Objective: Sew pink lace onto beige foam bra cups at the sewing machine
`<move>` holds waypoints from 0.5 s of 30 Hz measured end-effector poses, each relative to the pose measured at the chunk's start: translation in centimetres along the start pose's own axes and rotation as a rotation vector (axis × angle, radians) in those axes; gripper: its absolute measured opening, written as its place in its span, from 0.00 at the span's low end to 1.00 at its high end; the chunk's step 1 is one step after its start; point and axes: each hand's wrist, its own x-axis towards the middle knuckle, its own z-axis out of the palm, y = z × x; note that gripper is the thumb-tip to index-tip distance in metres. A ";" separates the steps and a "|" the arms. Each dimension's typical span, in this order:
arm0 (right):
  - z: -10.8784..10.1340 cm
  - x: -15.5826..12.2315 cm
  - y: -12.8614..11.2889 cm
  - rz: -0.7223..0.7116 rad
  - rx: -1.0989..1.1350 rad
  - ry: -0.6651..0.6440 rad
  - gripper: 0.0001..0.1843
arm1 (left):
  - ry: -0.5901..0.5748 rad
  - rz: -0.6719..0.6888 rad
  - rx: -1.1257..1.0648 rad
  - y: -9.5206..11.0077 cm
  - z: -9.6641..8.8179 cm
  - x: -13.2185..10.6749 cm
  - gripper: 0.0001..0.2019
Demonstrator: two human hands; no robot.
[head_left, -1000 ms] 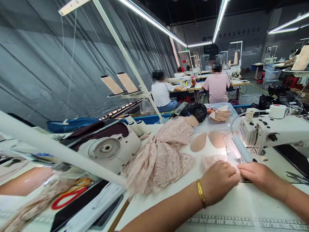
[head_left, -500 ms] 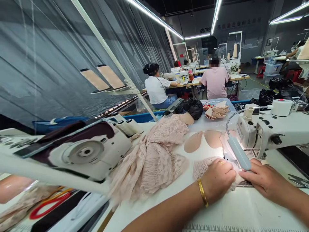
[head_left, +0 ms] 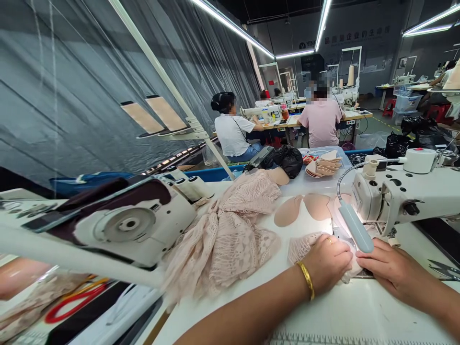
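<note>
My left hand (head_left: 328, 263), with a ring and a gold bangle, is closed on a pale pink lace piece (head_left: 304, 247) beside the sewing machine (head_left: 409, 191). The part between my hands lies at the machine's needle area, partly hidden by my fingers. My right hand (head_left: 393, 266) lies fairly flat, its fingers stretched toward the piece and fingertips touching its edge. A grey lamp (head_left: 355, 227) on a bendable neck hangs over the work and covers the needle. Beige moulded bra cups (head_left: 287, 211) lie behind my left hand.
Gathered lace (head_left: 230, 239) covers the table's left part. Thread cones (head_left: 196, 187) and a tilted machine (head_left: 129, 225) stand farther left. Snips (head_left: 445, 269) lie at right. Behind, a clear bin (head_left: 343, 182) has stacked cups (head_left: 323, 164). Co-workers (head_left: 233, 129) sit ahead.
My left wrist and bangle have shifted slightly right, and the hand has edged right with the lace. My right hand has barely moved.
</note>
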 end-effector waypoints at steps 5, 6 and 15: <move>0.2 0.0 0.4 0.023 -0.007 0.024 0.19 | 0.016 0.100 0.014 -1.7 0.8 0.9 0.11; 0.2 -0.1 0.4 0.033 -0.005 0.030 0.18 | 0.025 0.128 -0.001 -2.2 0.9 1.2 0.11; 0.4 0.0 0.3 0.134 -0.024 -0.013 0.16 | 0.051 0.126 -0.255 -5.1 1.8 3.1 0.13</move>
